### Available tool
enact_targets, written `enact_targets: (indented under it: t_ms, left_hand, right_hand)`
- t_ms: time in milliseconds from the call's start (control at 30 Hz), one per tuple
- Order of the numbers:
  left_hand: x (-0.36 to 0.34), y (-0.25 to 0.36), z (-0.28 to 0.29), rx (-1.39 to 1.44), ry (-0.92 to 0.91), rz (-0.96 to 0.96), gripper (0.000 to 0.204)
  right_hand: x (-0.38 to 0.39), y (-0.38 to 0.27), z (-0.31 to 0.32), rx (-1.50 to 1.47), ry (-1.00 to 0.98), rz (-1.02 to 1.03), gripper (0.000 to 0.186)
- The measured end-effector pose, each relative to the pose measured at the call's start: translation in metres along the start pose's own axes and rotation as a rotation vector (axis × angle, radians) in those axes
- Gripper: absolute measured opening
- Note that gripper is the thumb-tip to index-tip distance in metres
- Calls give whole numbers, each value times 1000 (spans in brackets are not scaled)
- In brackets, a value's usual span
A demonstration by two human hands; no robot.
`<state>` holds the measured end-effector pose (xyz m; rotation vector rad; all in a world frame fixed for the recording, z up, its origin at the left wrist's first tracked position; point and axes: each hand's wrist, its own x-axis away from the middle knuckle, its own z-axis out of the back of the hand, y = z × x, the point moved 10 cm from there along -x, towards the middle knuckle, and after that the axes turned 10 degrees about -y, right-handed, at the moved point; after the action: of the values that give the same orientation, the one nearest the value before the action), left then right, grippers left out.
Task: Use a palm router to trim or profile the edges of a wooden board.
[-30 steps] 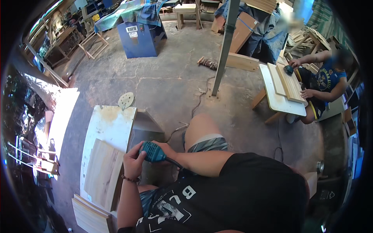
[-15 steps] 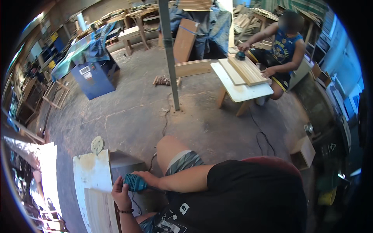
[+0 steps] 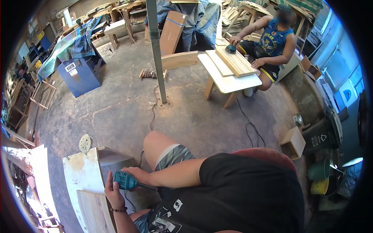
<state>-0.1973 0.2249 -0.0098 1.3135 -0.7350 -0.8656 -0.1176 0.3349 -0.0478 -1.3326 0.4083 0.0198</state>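
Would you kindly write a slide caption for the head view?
Both hands, left and right, grip a teal power tool beside a pale wooden board.

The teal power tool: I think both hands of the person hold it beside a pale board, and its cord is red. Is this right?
Not quite. In the head view the cord is black, not red. Both the left hand and right hand do hold the teal power tool beside the pale board.

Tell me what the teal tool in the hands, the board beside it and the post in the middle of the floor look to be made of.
Teal tool, gripped by left hand and right hand: likely moulded plastic, matte, evenly coloured.
Board: pale bare wood or plywood; dusty, with faint grain on the lower piece.
Post: probably grey-painted metal, given its straight, smooth, narrow faces; painted wood is possible.
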Motion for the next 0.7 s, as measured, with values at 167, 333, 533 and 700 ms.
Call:
enact_targets:
  t_ms: [167, 333, 533, 700]
  left_hand:
    - [1, -37, 26, 433, -9, 15, 60]
    - [37, -60, 137, -746, 292, 220, 37]
    - [61, -68, 151, -939, 253, 115, 22]
    - [57, -76, 145, -997, 258, 154, 13]
  right_hand:
    - [0, 5, -10, -144, -48, -44, 70]
    - [-5, 14, -22, 19, -79, -110, 48]
    - [-4, 14, -23, -16, -101, -147, 42]
    - [-4, 7, -14, -28, -43, -86, 45]
